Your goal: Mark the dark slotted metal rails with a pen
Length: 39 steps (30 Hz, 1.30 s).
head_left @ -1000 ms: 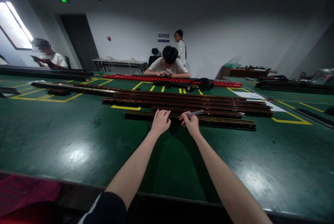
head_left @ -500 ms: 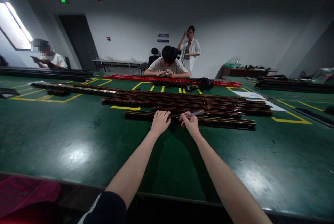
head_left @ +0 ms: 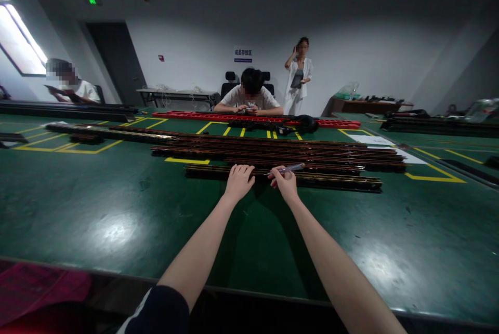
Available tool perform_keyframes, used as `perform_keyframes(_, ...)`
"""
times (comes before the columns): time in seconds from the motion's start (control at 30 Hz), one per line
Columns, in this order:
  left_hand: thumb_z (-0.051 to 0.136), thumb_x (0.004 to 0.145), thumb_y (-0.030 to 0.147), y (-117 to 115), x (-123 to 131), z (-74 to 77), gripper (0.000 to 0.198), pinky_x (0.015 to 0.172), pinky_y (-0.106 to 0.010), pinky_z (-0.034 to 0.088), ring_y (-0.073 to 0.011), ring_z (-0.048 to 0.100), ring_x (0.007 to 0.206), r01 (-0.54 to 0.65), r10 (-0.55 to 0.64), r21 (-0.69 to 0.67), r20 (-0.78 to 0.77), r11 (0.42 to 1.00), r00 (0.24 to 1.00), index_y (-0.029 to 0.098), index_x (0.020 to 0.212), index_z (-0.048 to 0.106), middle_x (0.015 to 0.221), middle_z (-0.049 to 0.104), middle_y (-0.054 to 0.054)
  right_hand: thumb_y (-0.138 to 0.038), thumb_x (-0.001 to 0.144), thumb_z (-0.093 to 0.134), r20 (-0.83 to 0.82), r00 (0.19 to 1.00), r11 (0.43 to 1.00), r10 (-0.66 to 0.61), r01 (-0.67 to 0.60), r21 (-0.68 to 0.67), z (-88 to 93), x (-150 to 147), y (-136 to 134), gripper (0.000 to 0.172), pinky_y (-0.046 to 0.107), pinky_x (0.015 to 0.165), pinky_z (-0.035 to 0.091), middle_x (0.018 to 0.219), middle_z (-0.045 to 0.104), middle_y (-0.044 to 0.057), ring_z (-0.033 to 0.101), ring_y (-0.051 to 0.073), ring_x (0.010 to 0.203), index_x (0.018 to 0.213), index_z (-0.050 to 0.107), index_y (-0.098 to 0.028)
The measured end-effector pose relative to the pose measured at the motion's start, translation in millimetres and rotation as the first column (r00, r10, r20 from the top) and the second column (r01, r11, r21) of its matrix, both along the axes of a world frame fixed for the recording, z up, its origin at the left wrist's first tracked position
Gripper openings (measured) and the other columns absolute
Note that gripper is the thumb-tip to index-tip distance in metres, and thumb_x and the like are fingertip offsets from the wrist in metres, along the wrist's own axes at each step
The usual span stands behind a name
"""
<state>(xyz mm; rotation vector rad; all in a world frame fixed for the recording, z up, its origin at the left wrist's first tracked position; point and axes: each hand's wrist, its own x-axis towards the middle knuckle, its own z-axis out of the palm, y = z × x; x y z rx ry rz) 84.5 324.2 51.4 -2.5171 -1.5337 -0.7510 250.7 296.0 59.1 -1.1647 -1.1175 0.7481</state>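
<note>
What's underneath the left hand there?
The left hand lies over the nearest long, dark strips, which show on both sides of it. The stretch directly beneath the hand is covered, so its surface can't be seen.

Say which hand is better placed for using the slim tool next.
Probably the right hand: it grips the slim tool over the nearest strips. The left hand lies at them with no visible tool.

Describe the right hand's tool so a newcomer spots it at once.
On the green table, find the nearest long dark strips. There, the right hand holds a slim pale tool, its tip pointing left, clearly lighter than the strips behind.
</note>
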Motion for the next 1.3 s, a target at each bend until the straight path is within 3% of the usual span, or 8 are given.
perform_keyframes(0.2,0.044,0.094,0.028,-0.3,-0.5,-0.6,0.039,0.116,-0.047,0.03,-0.023,0.052,0.125,0.005,-0.005,0.001,0.006,1.0,1.0,0.017,0.129,0.055,0.129,0.062,-0.01,-0.04,0.073,0.062,-0.047,0.996,0.997,-0.07,0.071,0.013,-2.7,4.0,2.4,0.025,0.018,0.036,0.043,0.057,0.063,0.002,0.054,0.009,0.039,0.07,0.059,-0.016)
perform_keyframes(0.43,0.044,0.093,0.029,-0.3,0.0,-0.6,0.038,0.115,-0.047,0.031,-0.0225,0.052,0.124,0.005,-0.005,-0.003,0.011,1.0,1.0,0.019,0.128,0.055,0.129,0.062,-0.008,-0.046,0.069,0.064,-0.036,0.998,0.999,0.046,-0.045,0.023,-5.8,5.6,3.4,0.029,0.017,0.034,0.04,0.058,0.061,0.0,0.055,0.009,0.04,0.072,0.056,-0.017)
perform_keyframes(0.8,0.046,0.092,0.03,2.6,0.9,-4.1,0.036,0.113,-0.044,0.034,-0.0227,0.055,0.121,-0.029,0.031,0.07,-0.028,0.997,0.999,0.02,0.125,0.057,0.124,0.065,-0.008,-0.045,0.069,0.065,-0.029,1.0,1.0,0.007,-0.007,0.013,-4.4,3.2,4.0,0.029,0.017,0.034,0.038,0.056,0.062,0.0,0.053,0.009,0.038,0.071,0.057,-0.017)
perform_keyframes(1.3,0.042,0.092,0.023,-0.4,4.2,-4.0,0.038,0.115,-0.049,0.032,-0.0253,0.054,0.122,-0.037,0.039,0.069,-0.025,0.997,0.999,0.017,0.126,0.057,0.126,0.063,-0.012,-0.053,0.071,0.065,0.007,1.0,1.0,0.007,-0.007,0.02,-3.0,1.7,0.6,0.036,0.019,0.037,0.04,0.06,0.064,0.002,0.054,0.01,0.04,0.071,0.058,-0.017)
